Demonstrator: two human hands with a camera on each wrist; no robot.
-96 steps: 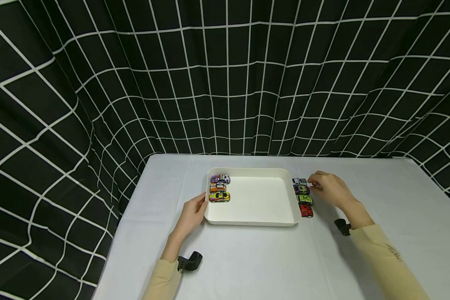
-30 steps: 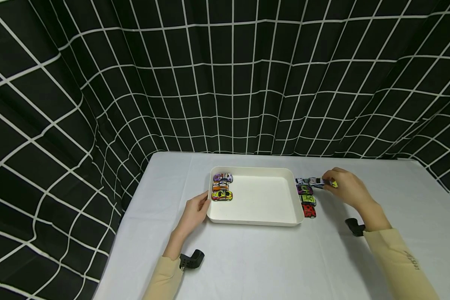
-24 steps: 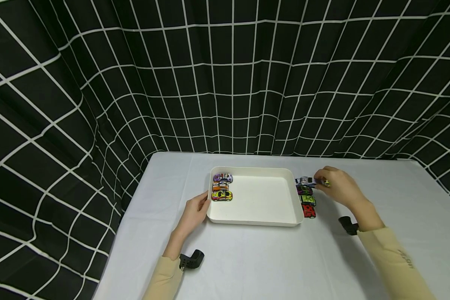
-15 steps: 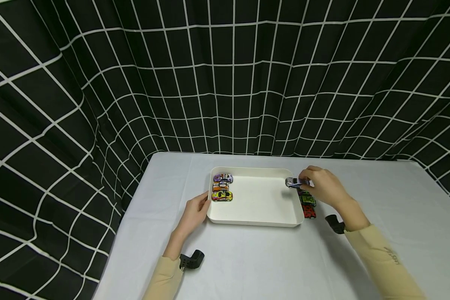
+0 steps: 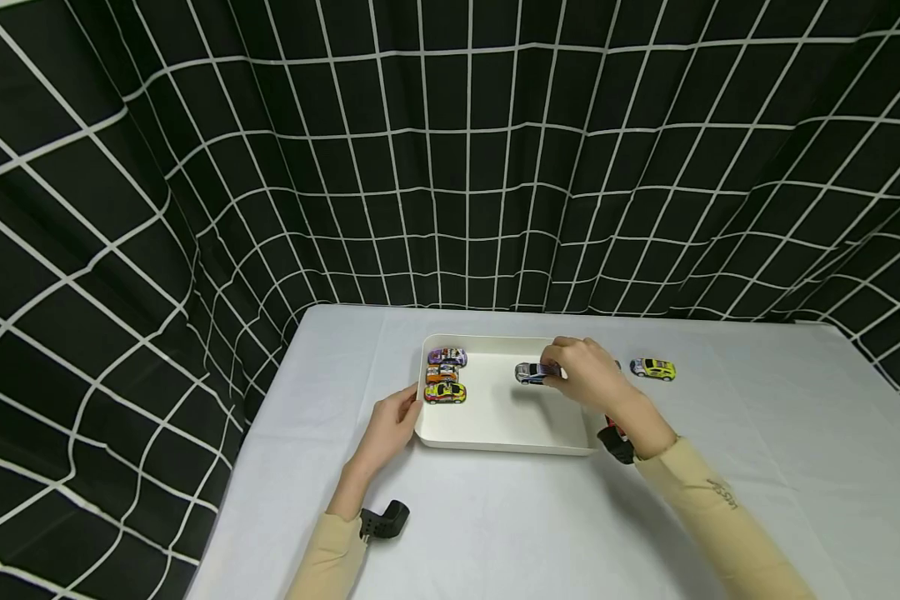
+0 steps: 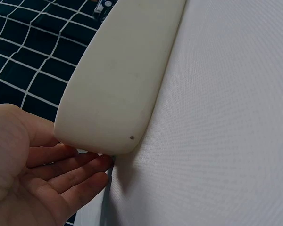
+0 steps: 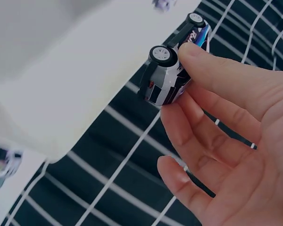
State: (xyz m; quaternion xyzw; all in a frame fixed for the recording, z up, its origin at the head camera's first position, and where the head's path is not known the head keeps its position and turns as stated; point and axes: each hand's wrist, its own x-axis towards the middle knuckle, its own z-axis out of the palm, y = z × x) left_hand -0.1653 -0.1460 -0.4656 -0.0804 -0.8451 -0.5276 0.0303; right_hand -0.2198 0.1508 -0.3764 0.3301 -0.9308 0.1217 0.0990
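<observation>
A white tray (image 5: pixel 495 446) lies on the table with several toy cars about it. My left hand (image 5: pixel 388 421) holds the tray's left end; in the left wrist view its thumb meets the rim and its fingers lie against the outer wall. My right hand (image 5: pixel 588 375) pinches a silver-and-dark toy car (image 5: pixel 531 373) over the tray's middle, wheels seen side-on in the right wrist view. Inside, along the left wall, stand a purple toy car (image 5: pixel 447 357), an orange one (image 5: pixel 442 373) and a yellow-red one (image 5: pixel 445 392).
A yellow toy car (image 5: pixel 653 369) stands on the table right of the tray. Beside the tray's right wall, a red toy car (image 5: pixel 613 425) shows past my wrist, which hides most of the row there. A black grid curtain (image 5: pixel 450 167) hangs behind the table (image 5: pixel 495 533).
My right hand has picked up the silver-and-dark toy car right of the tray and carried it left over the tray. The yellow car there has come into view. My left hand stays put.
</observation>
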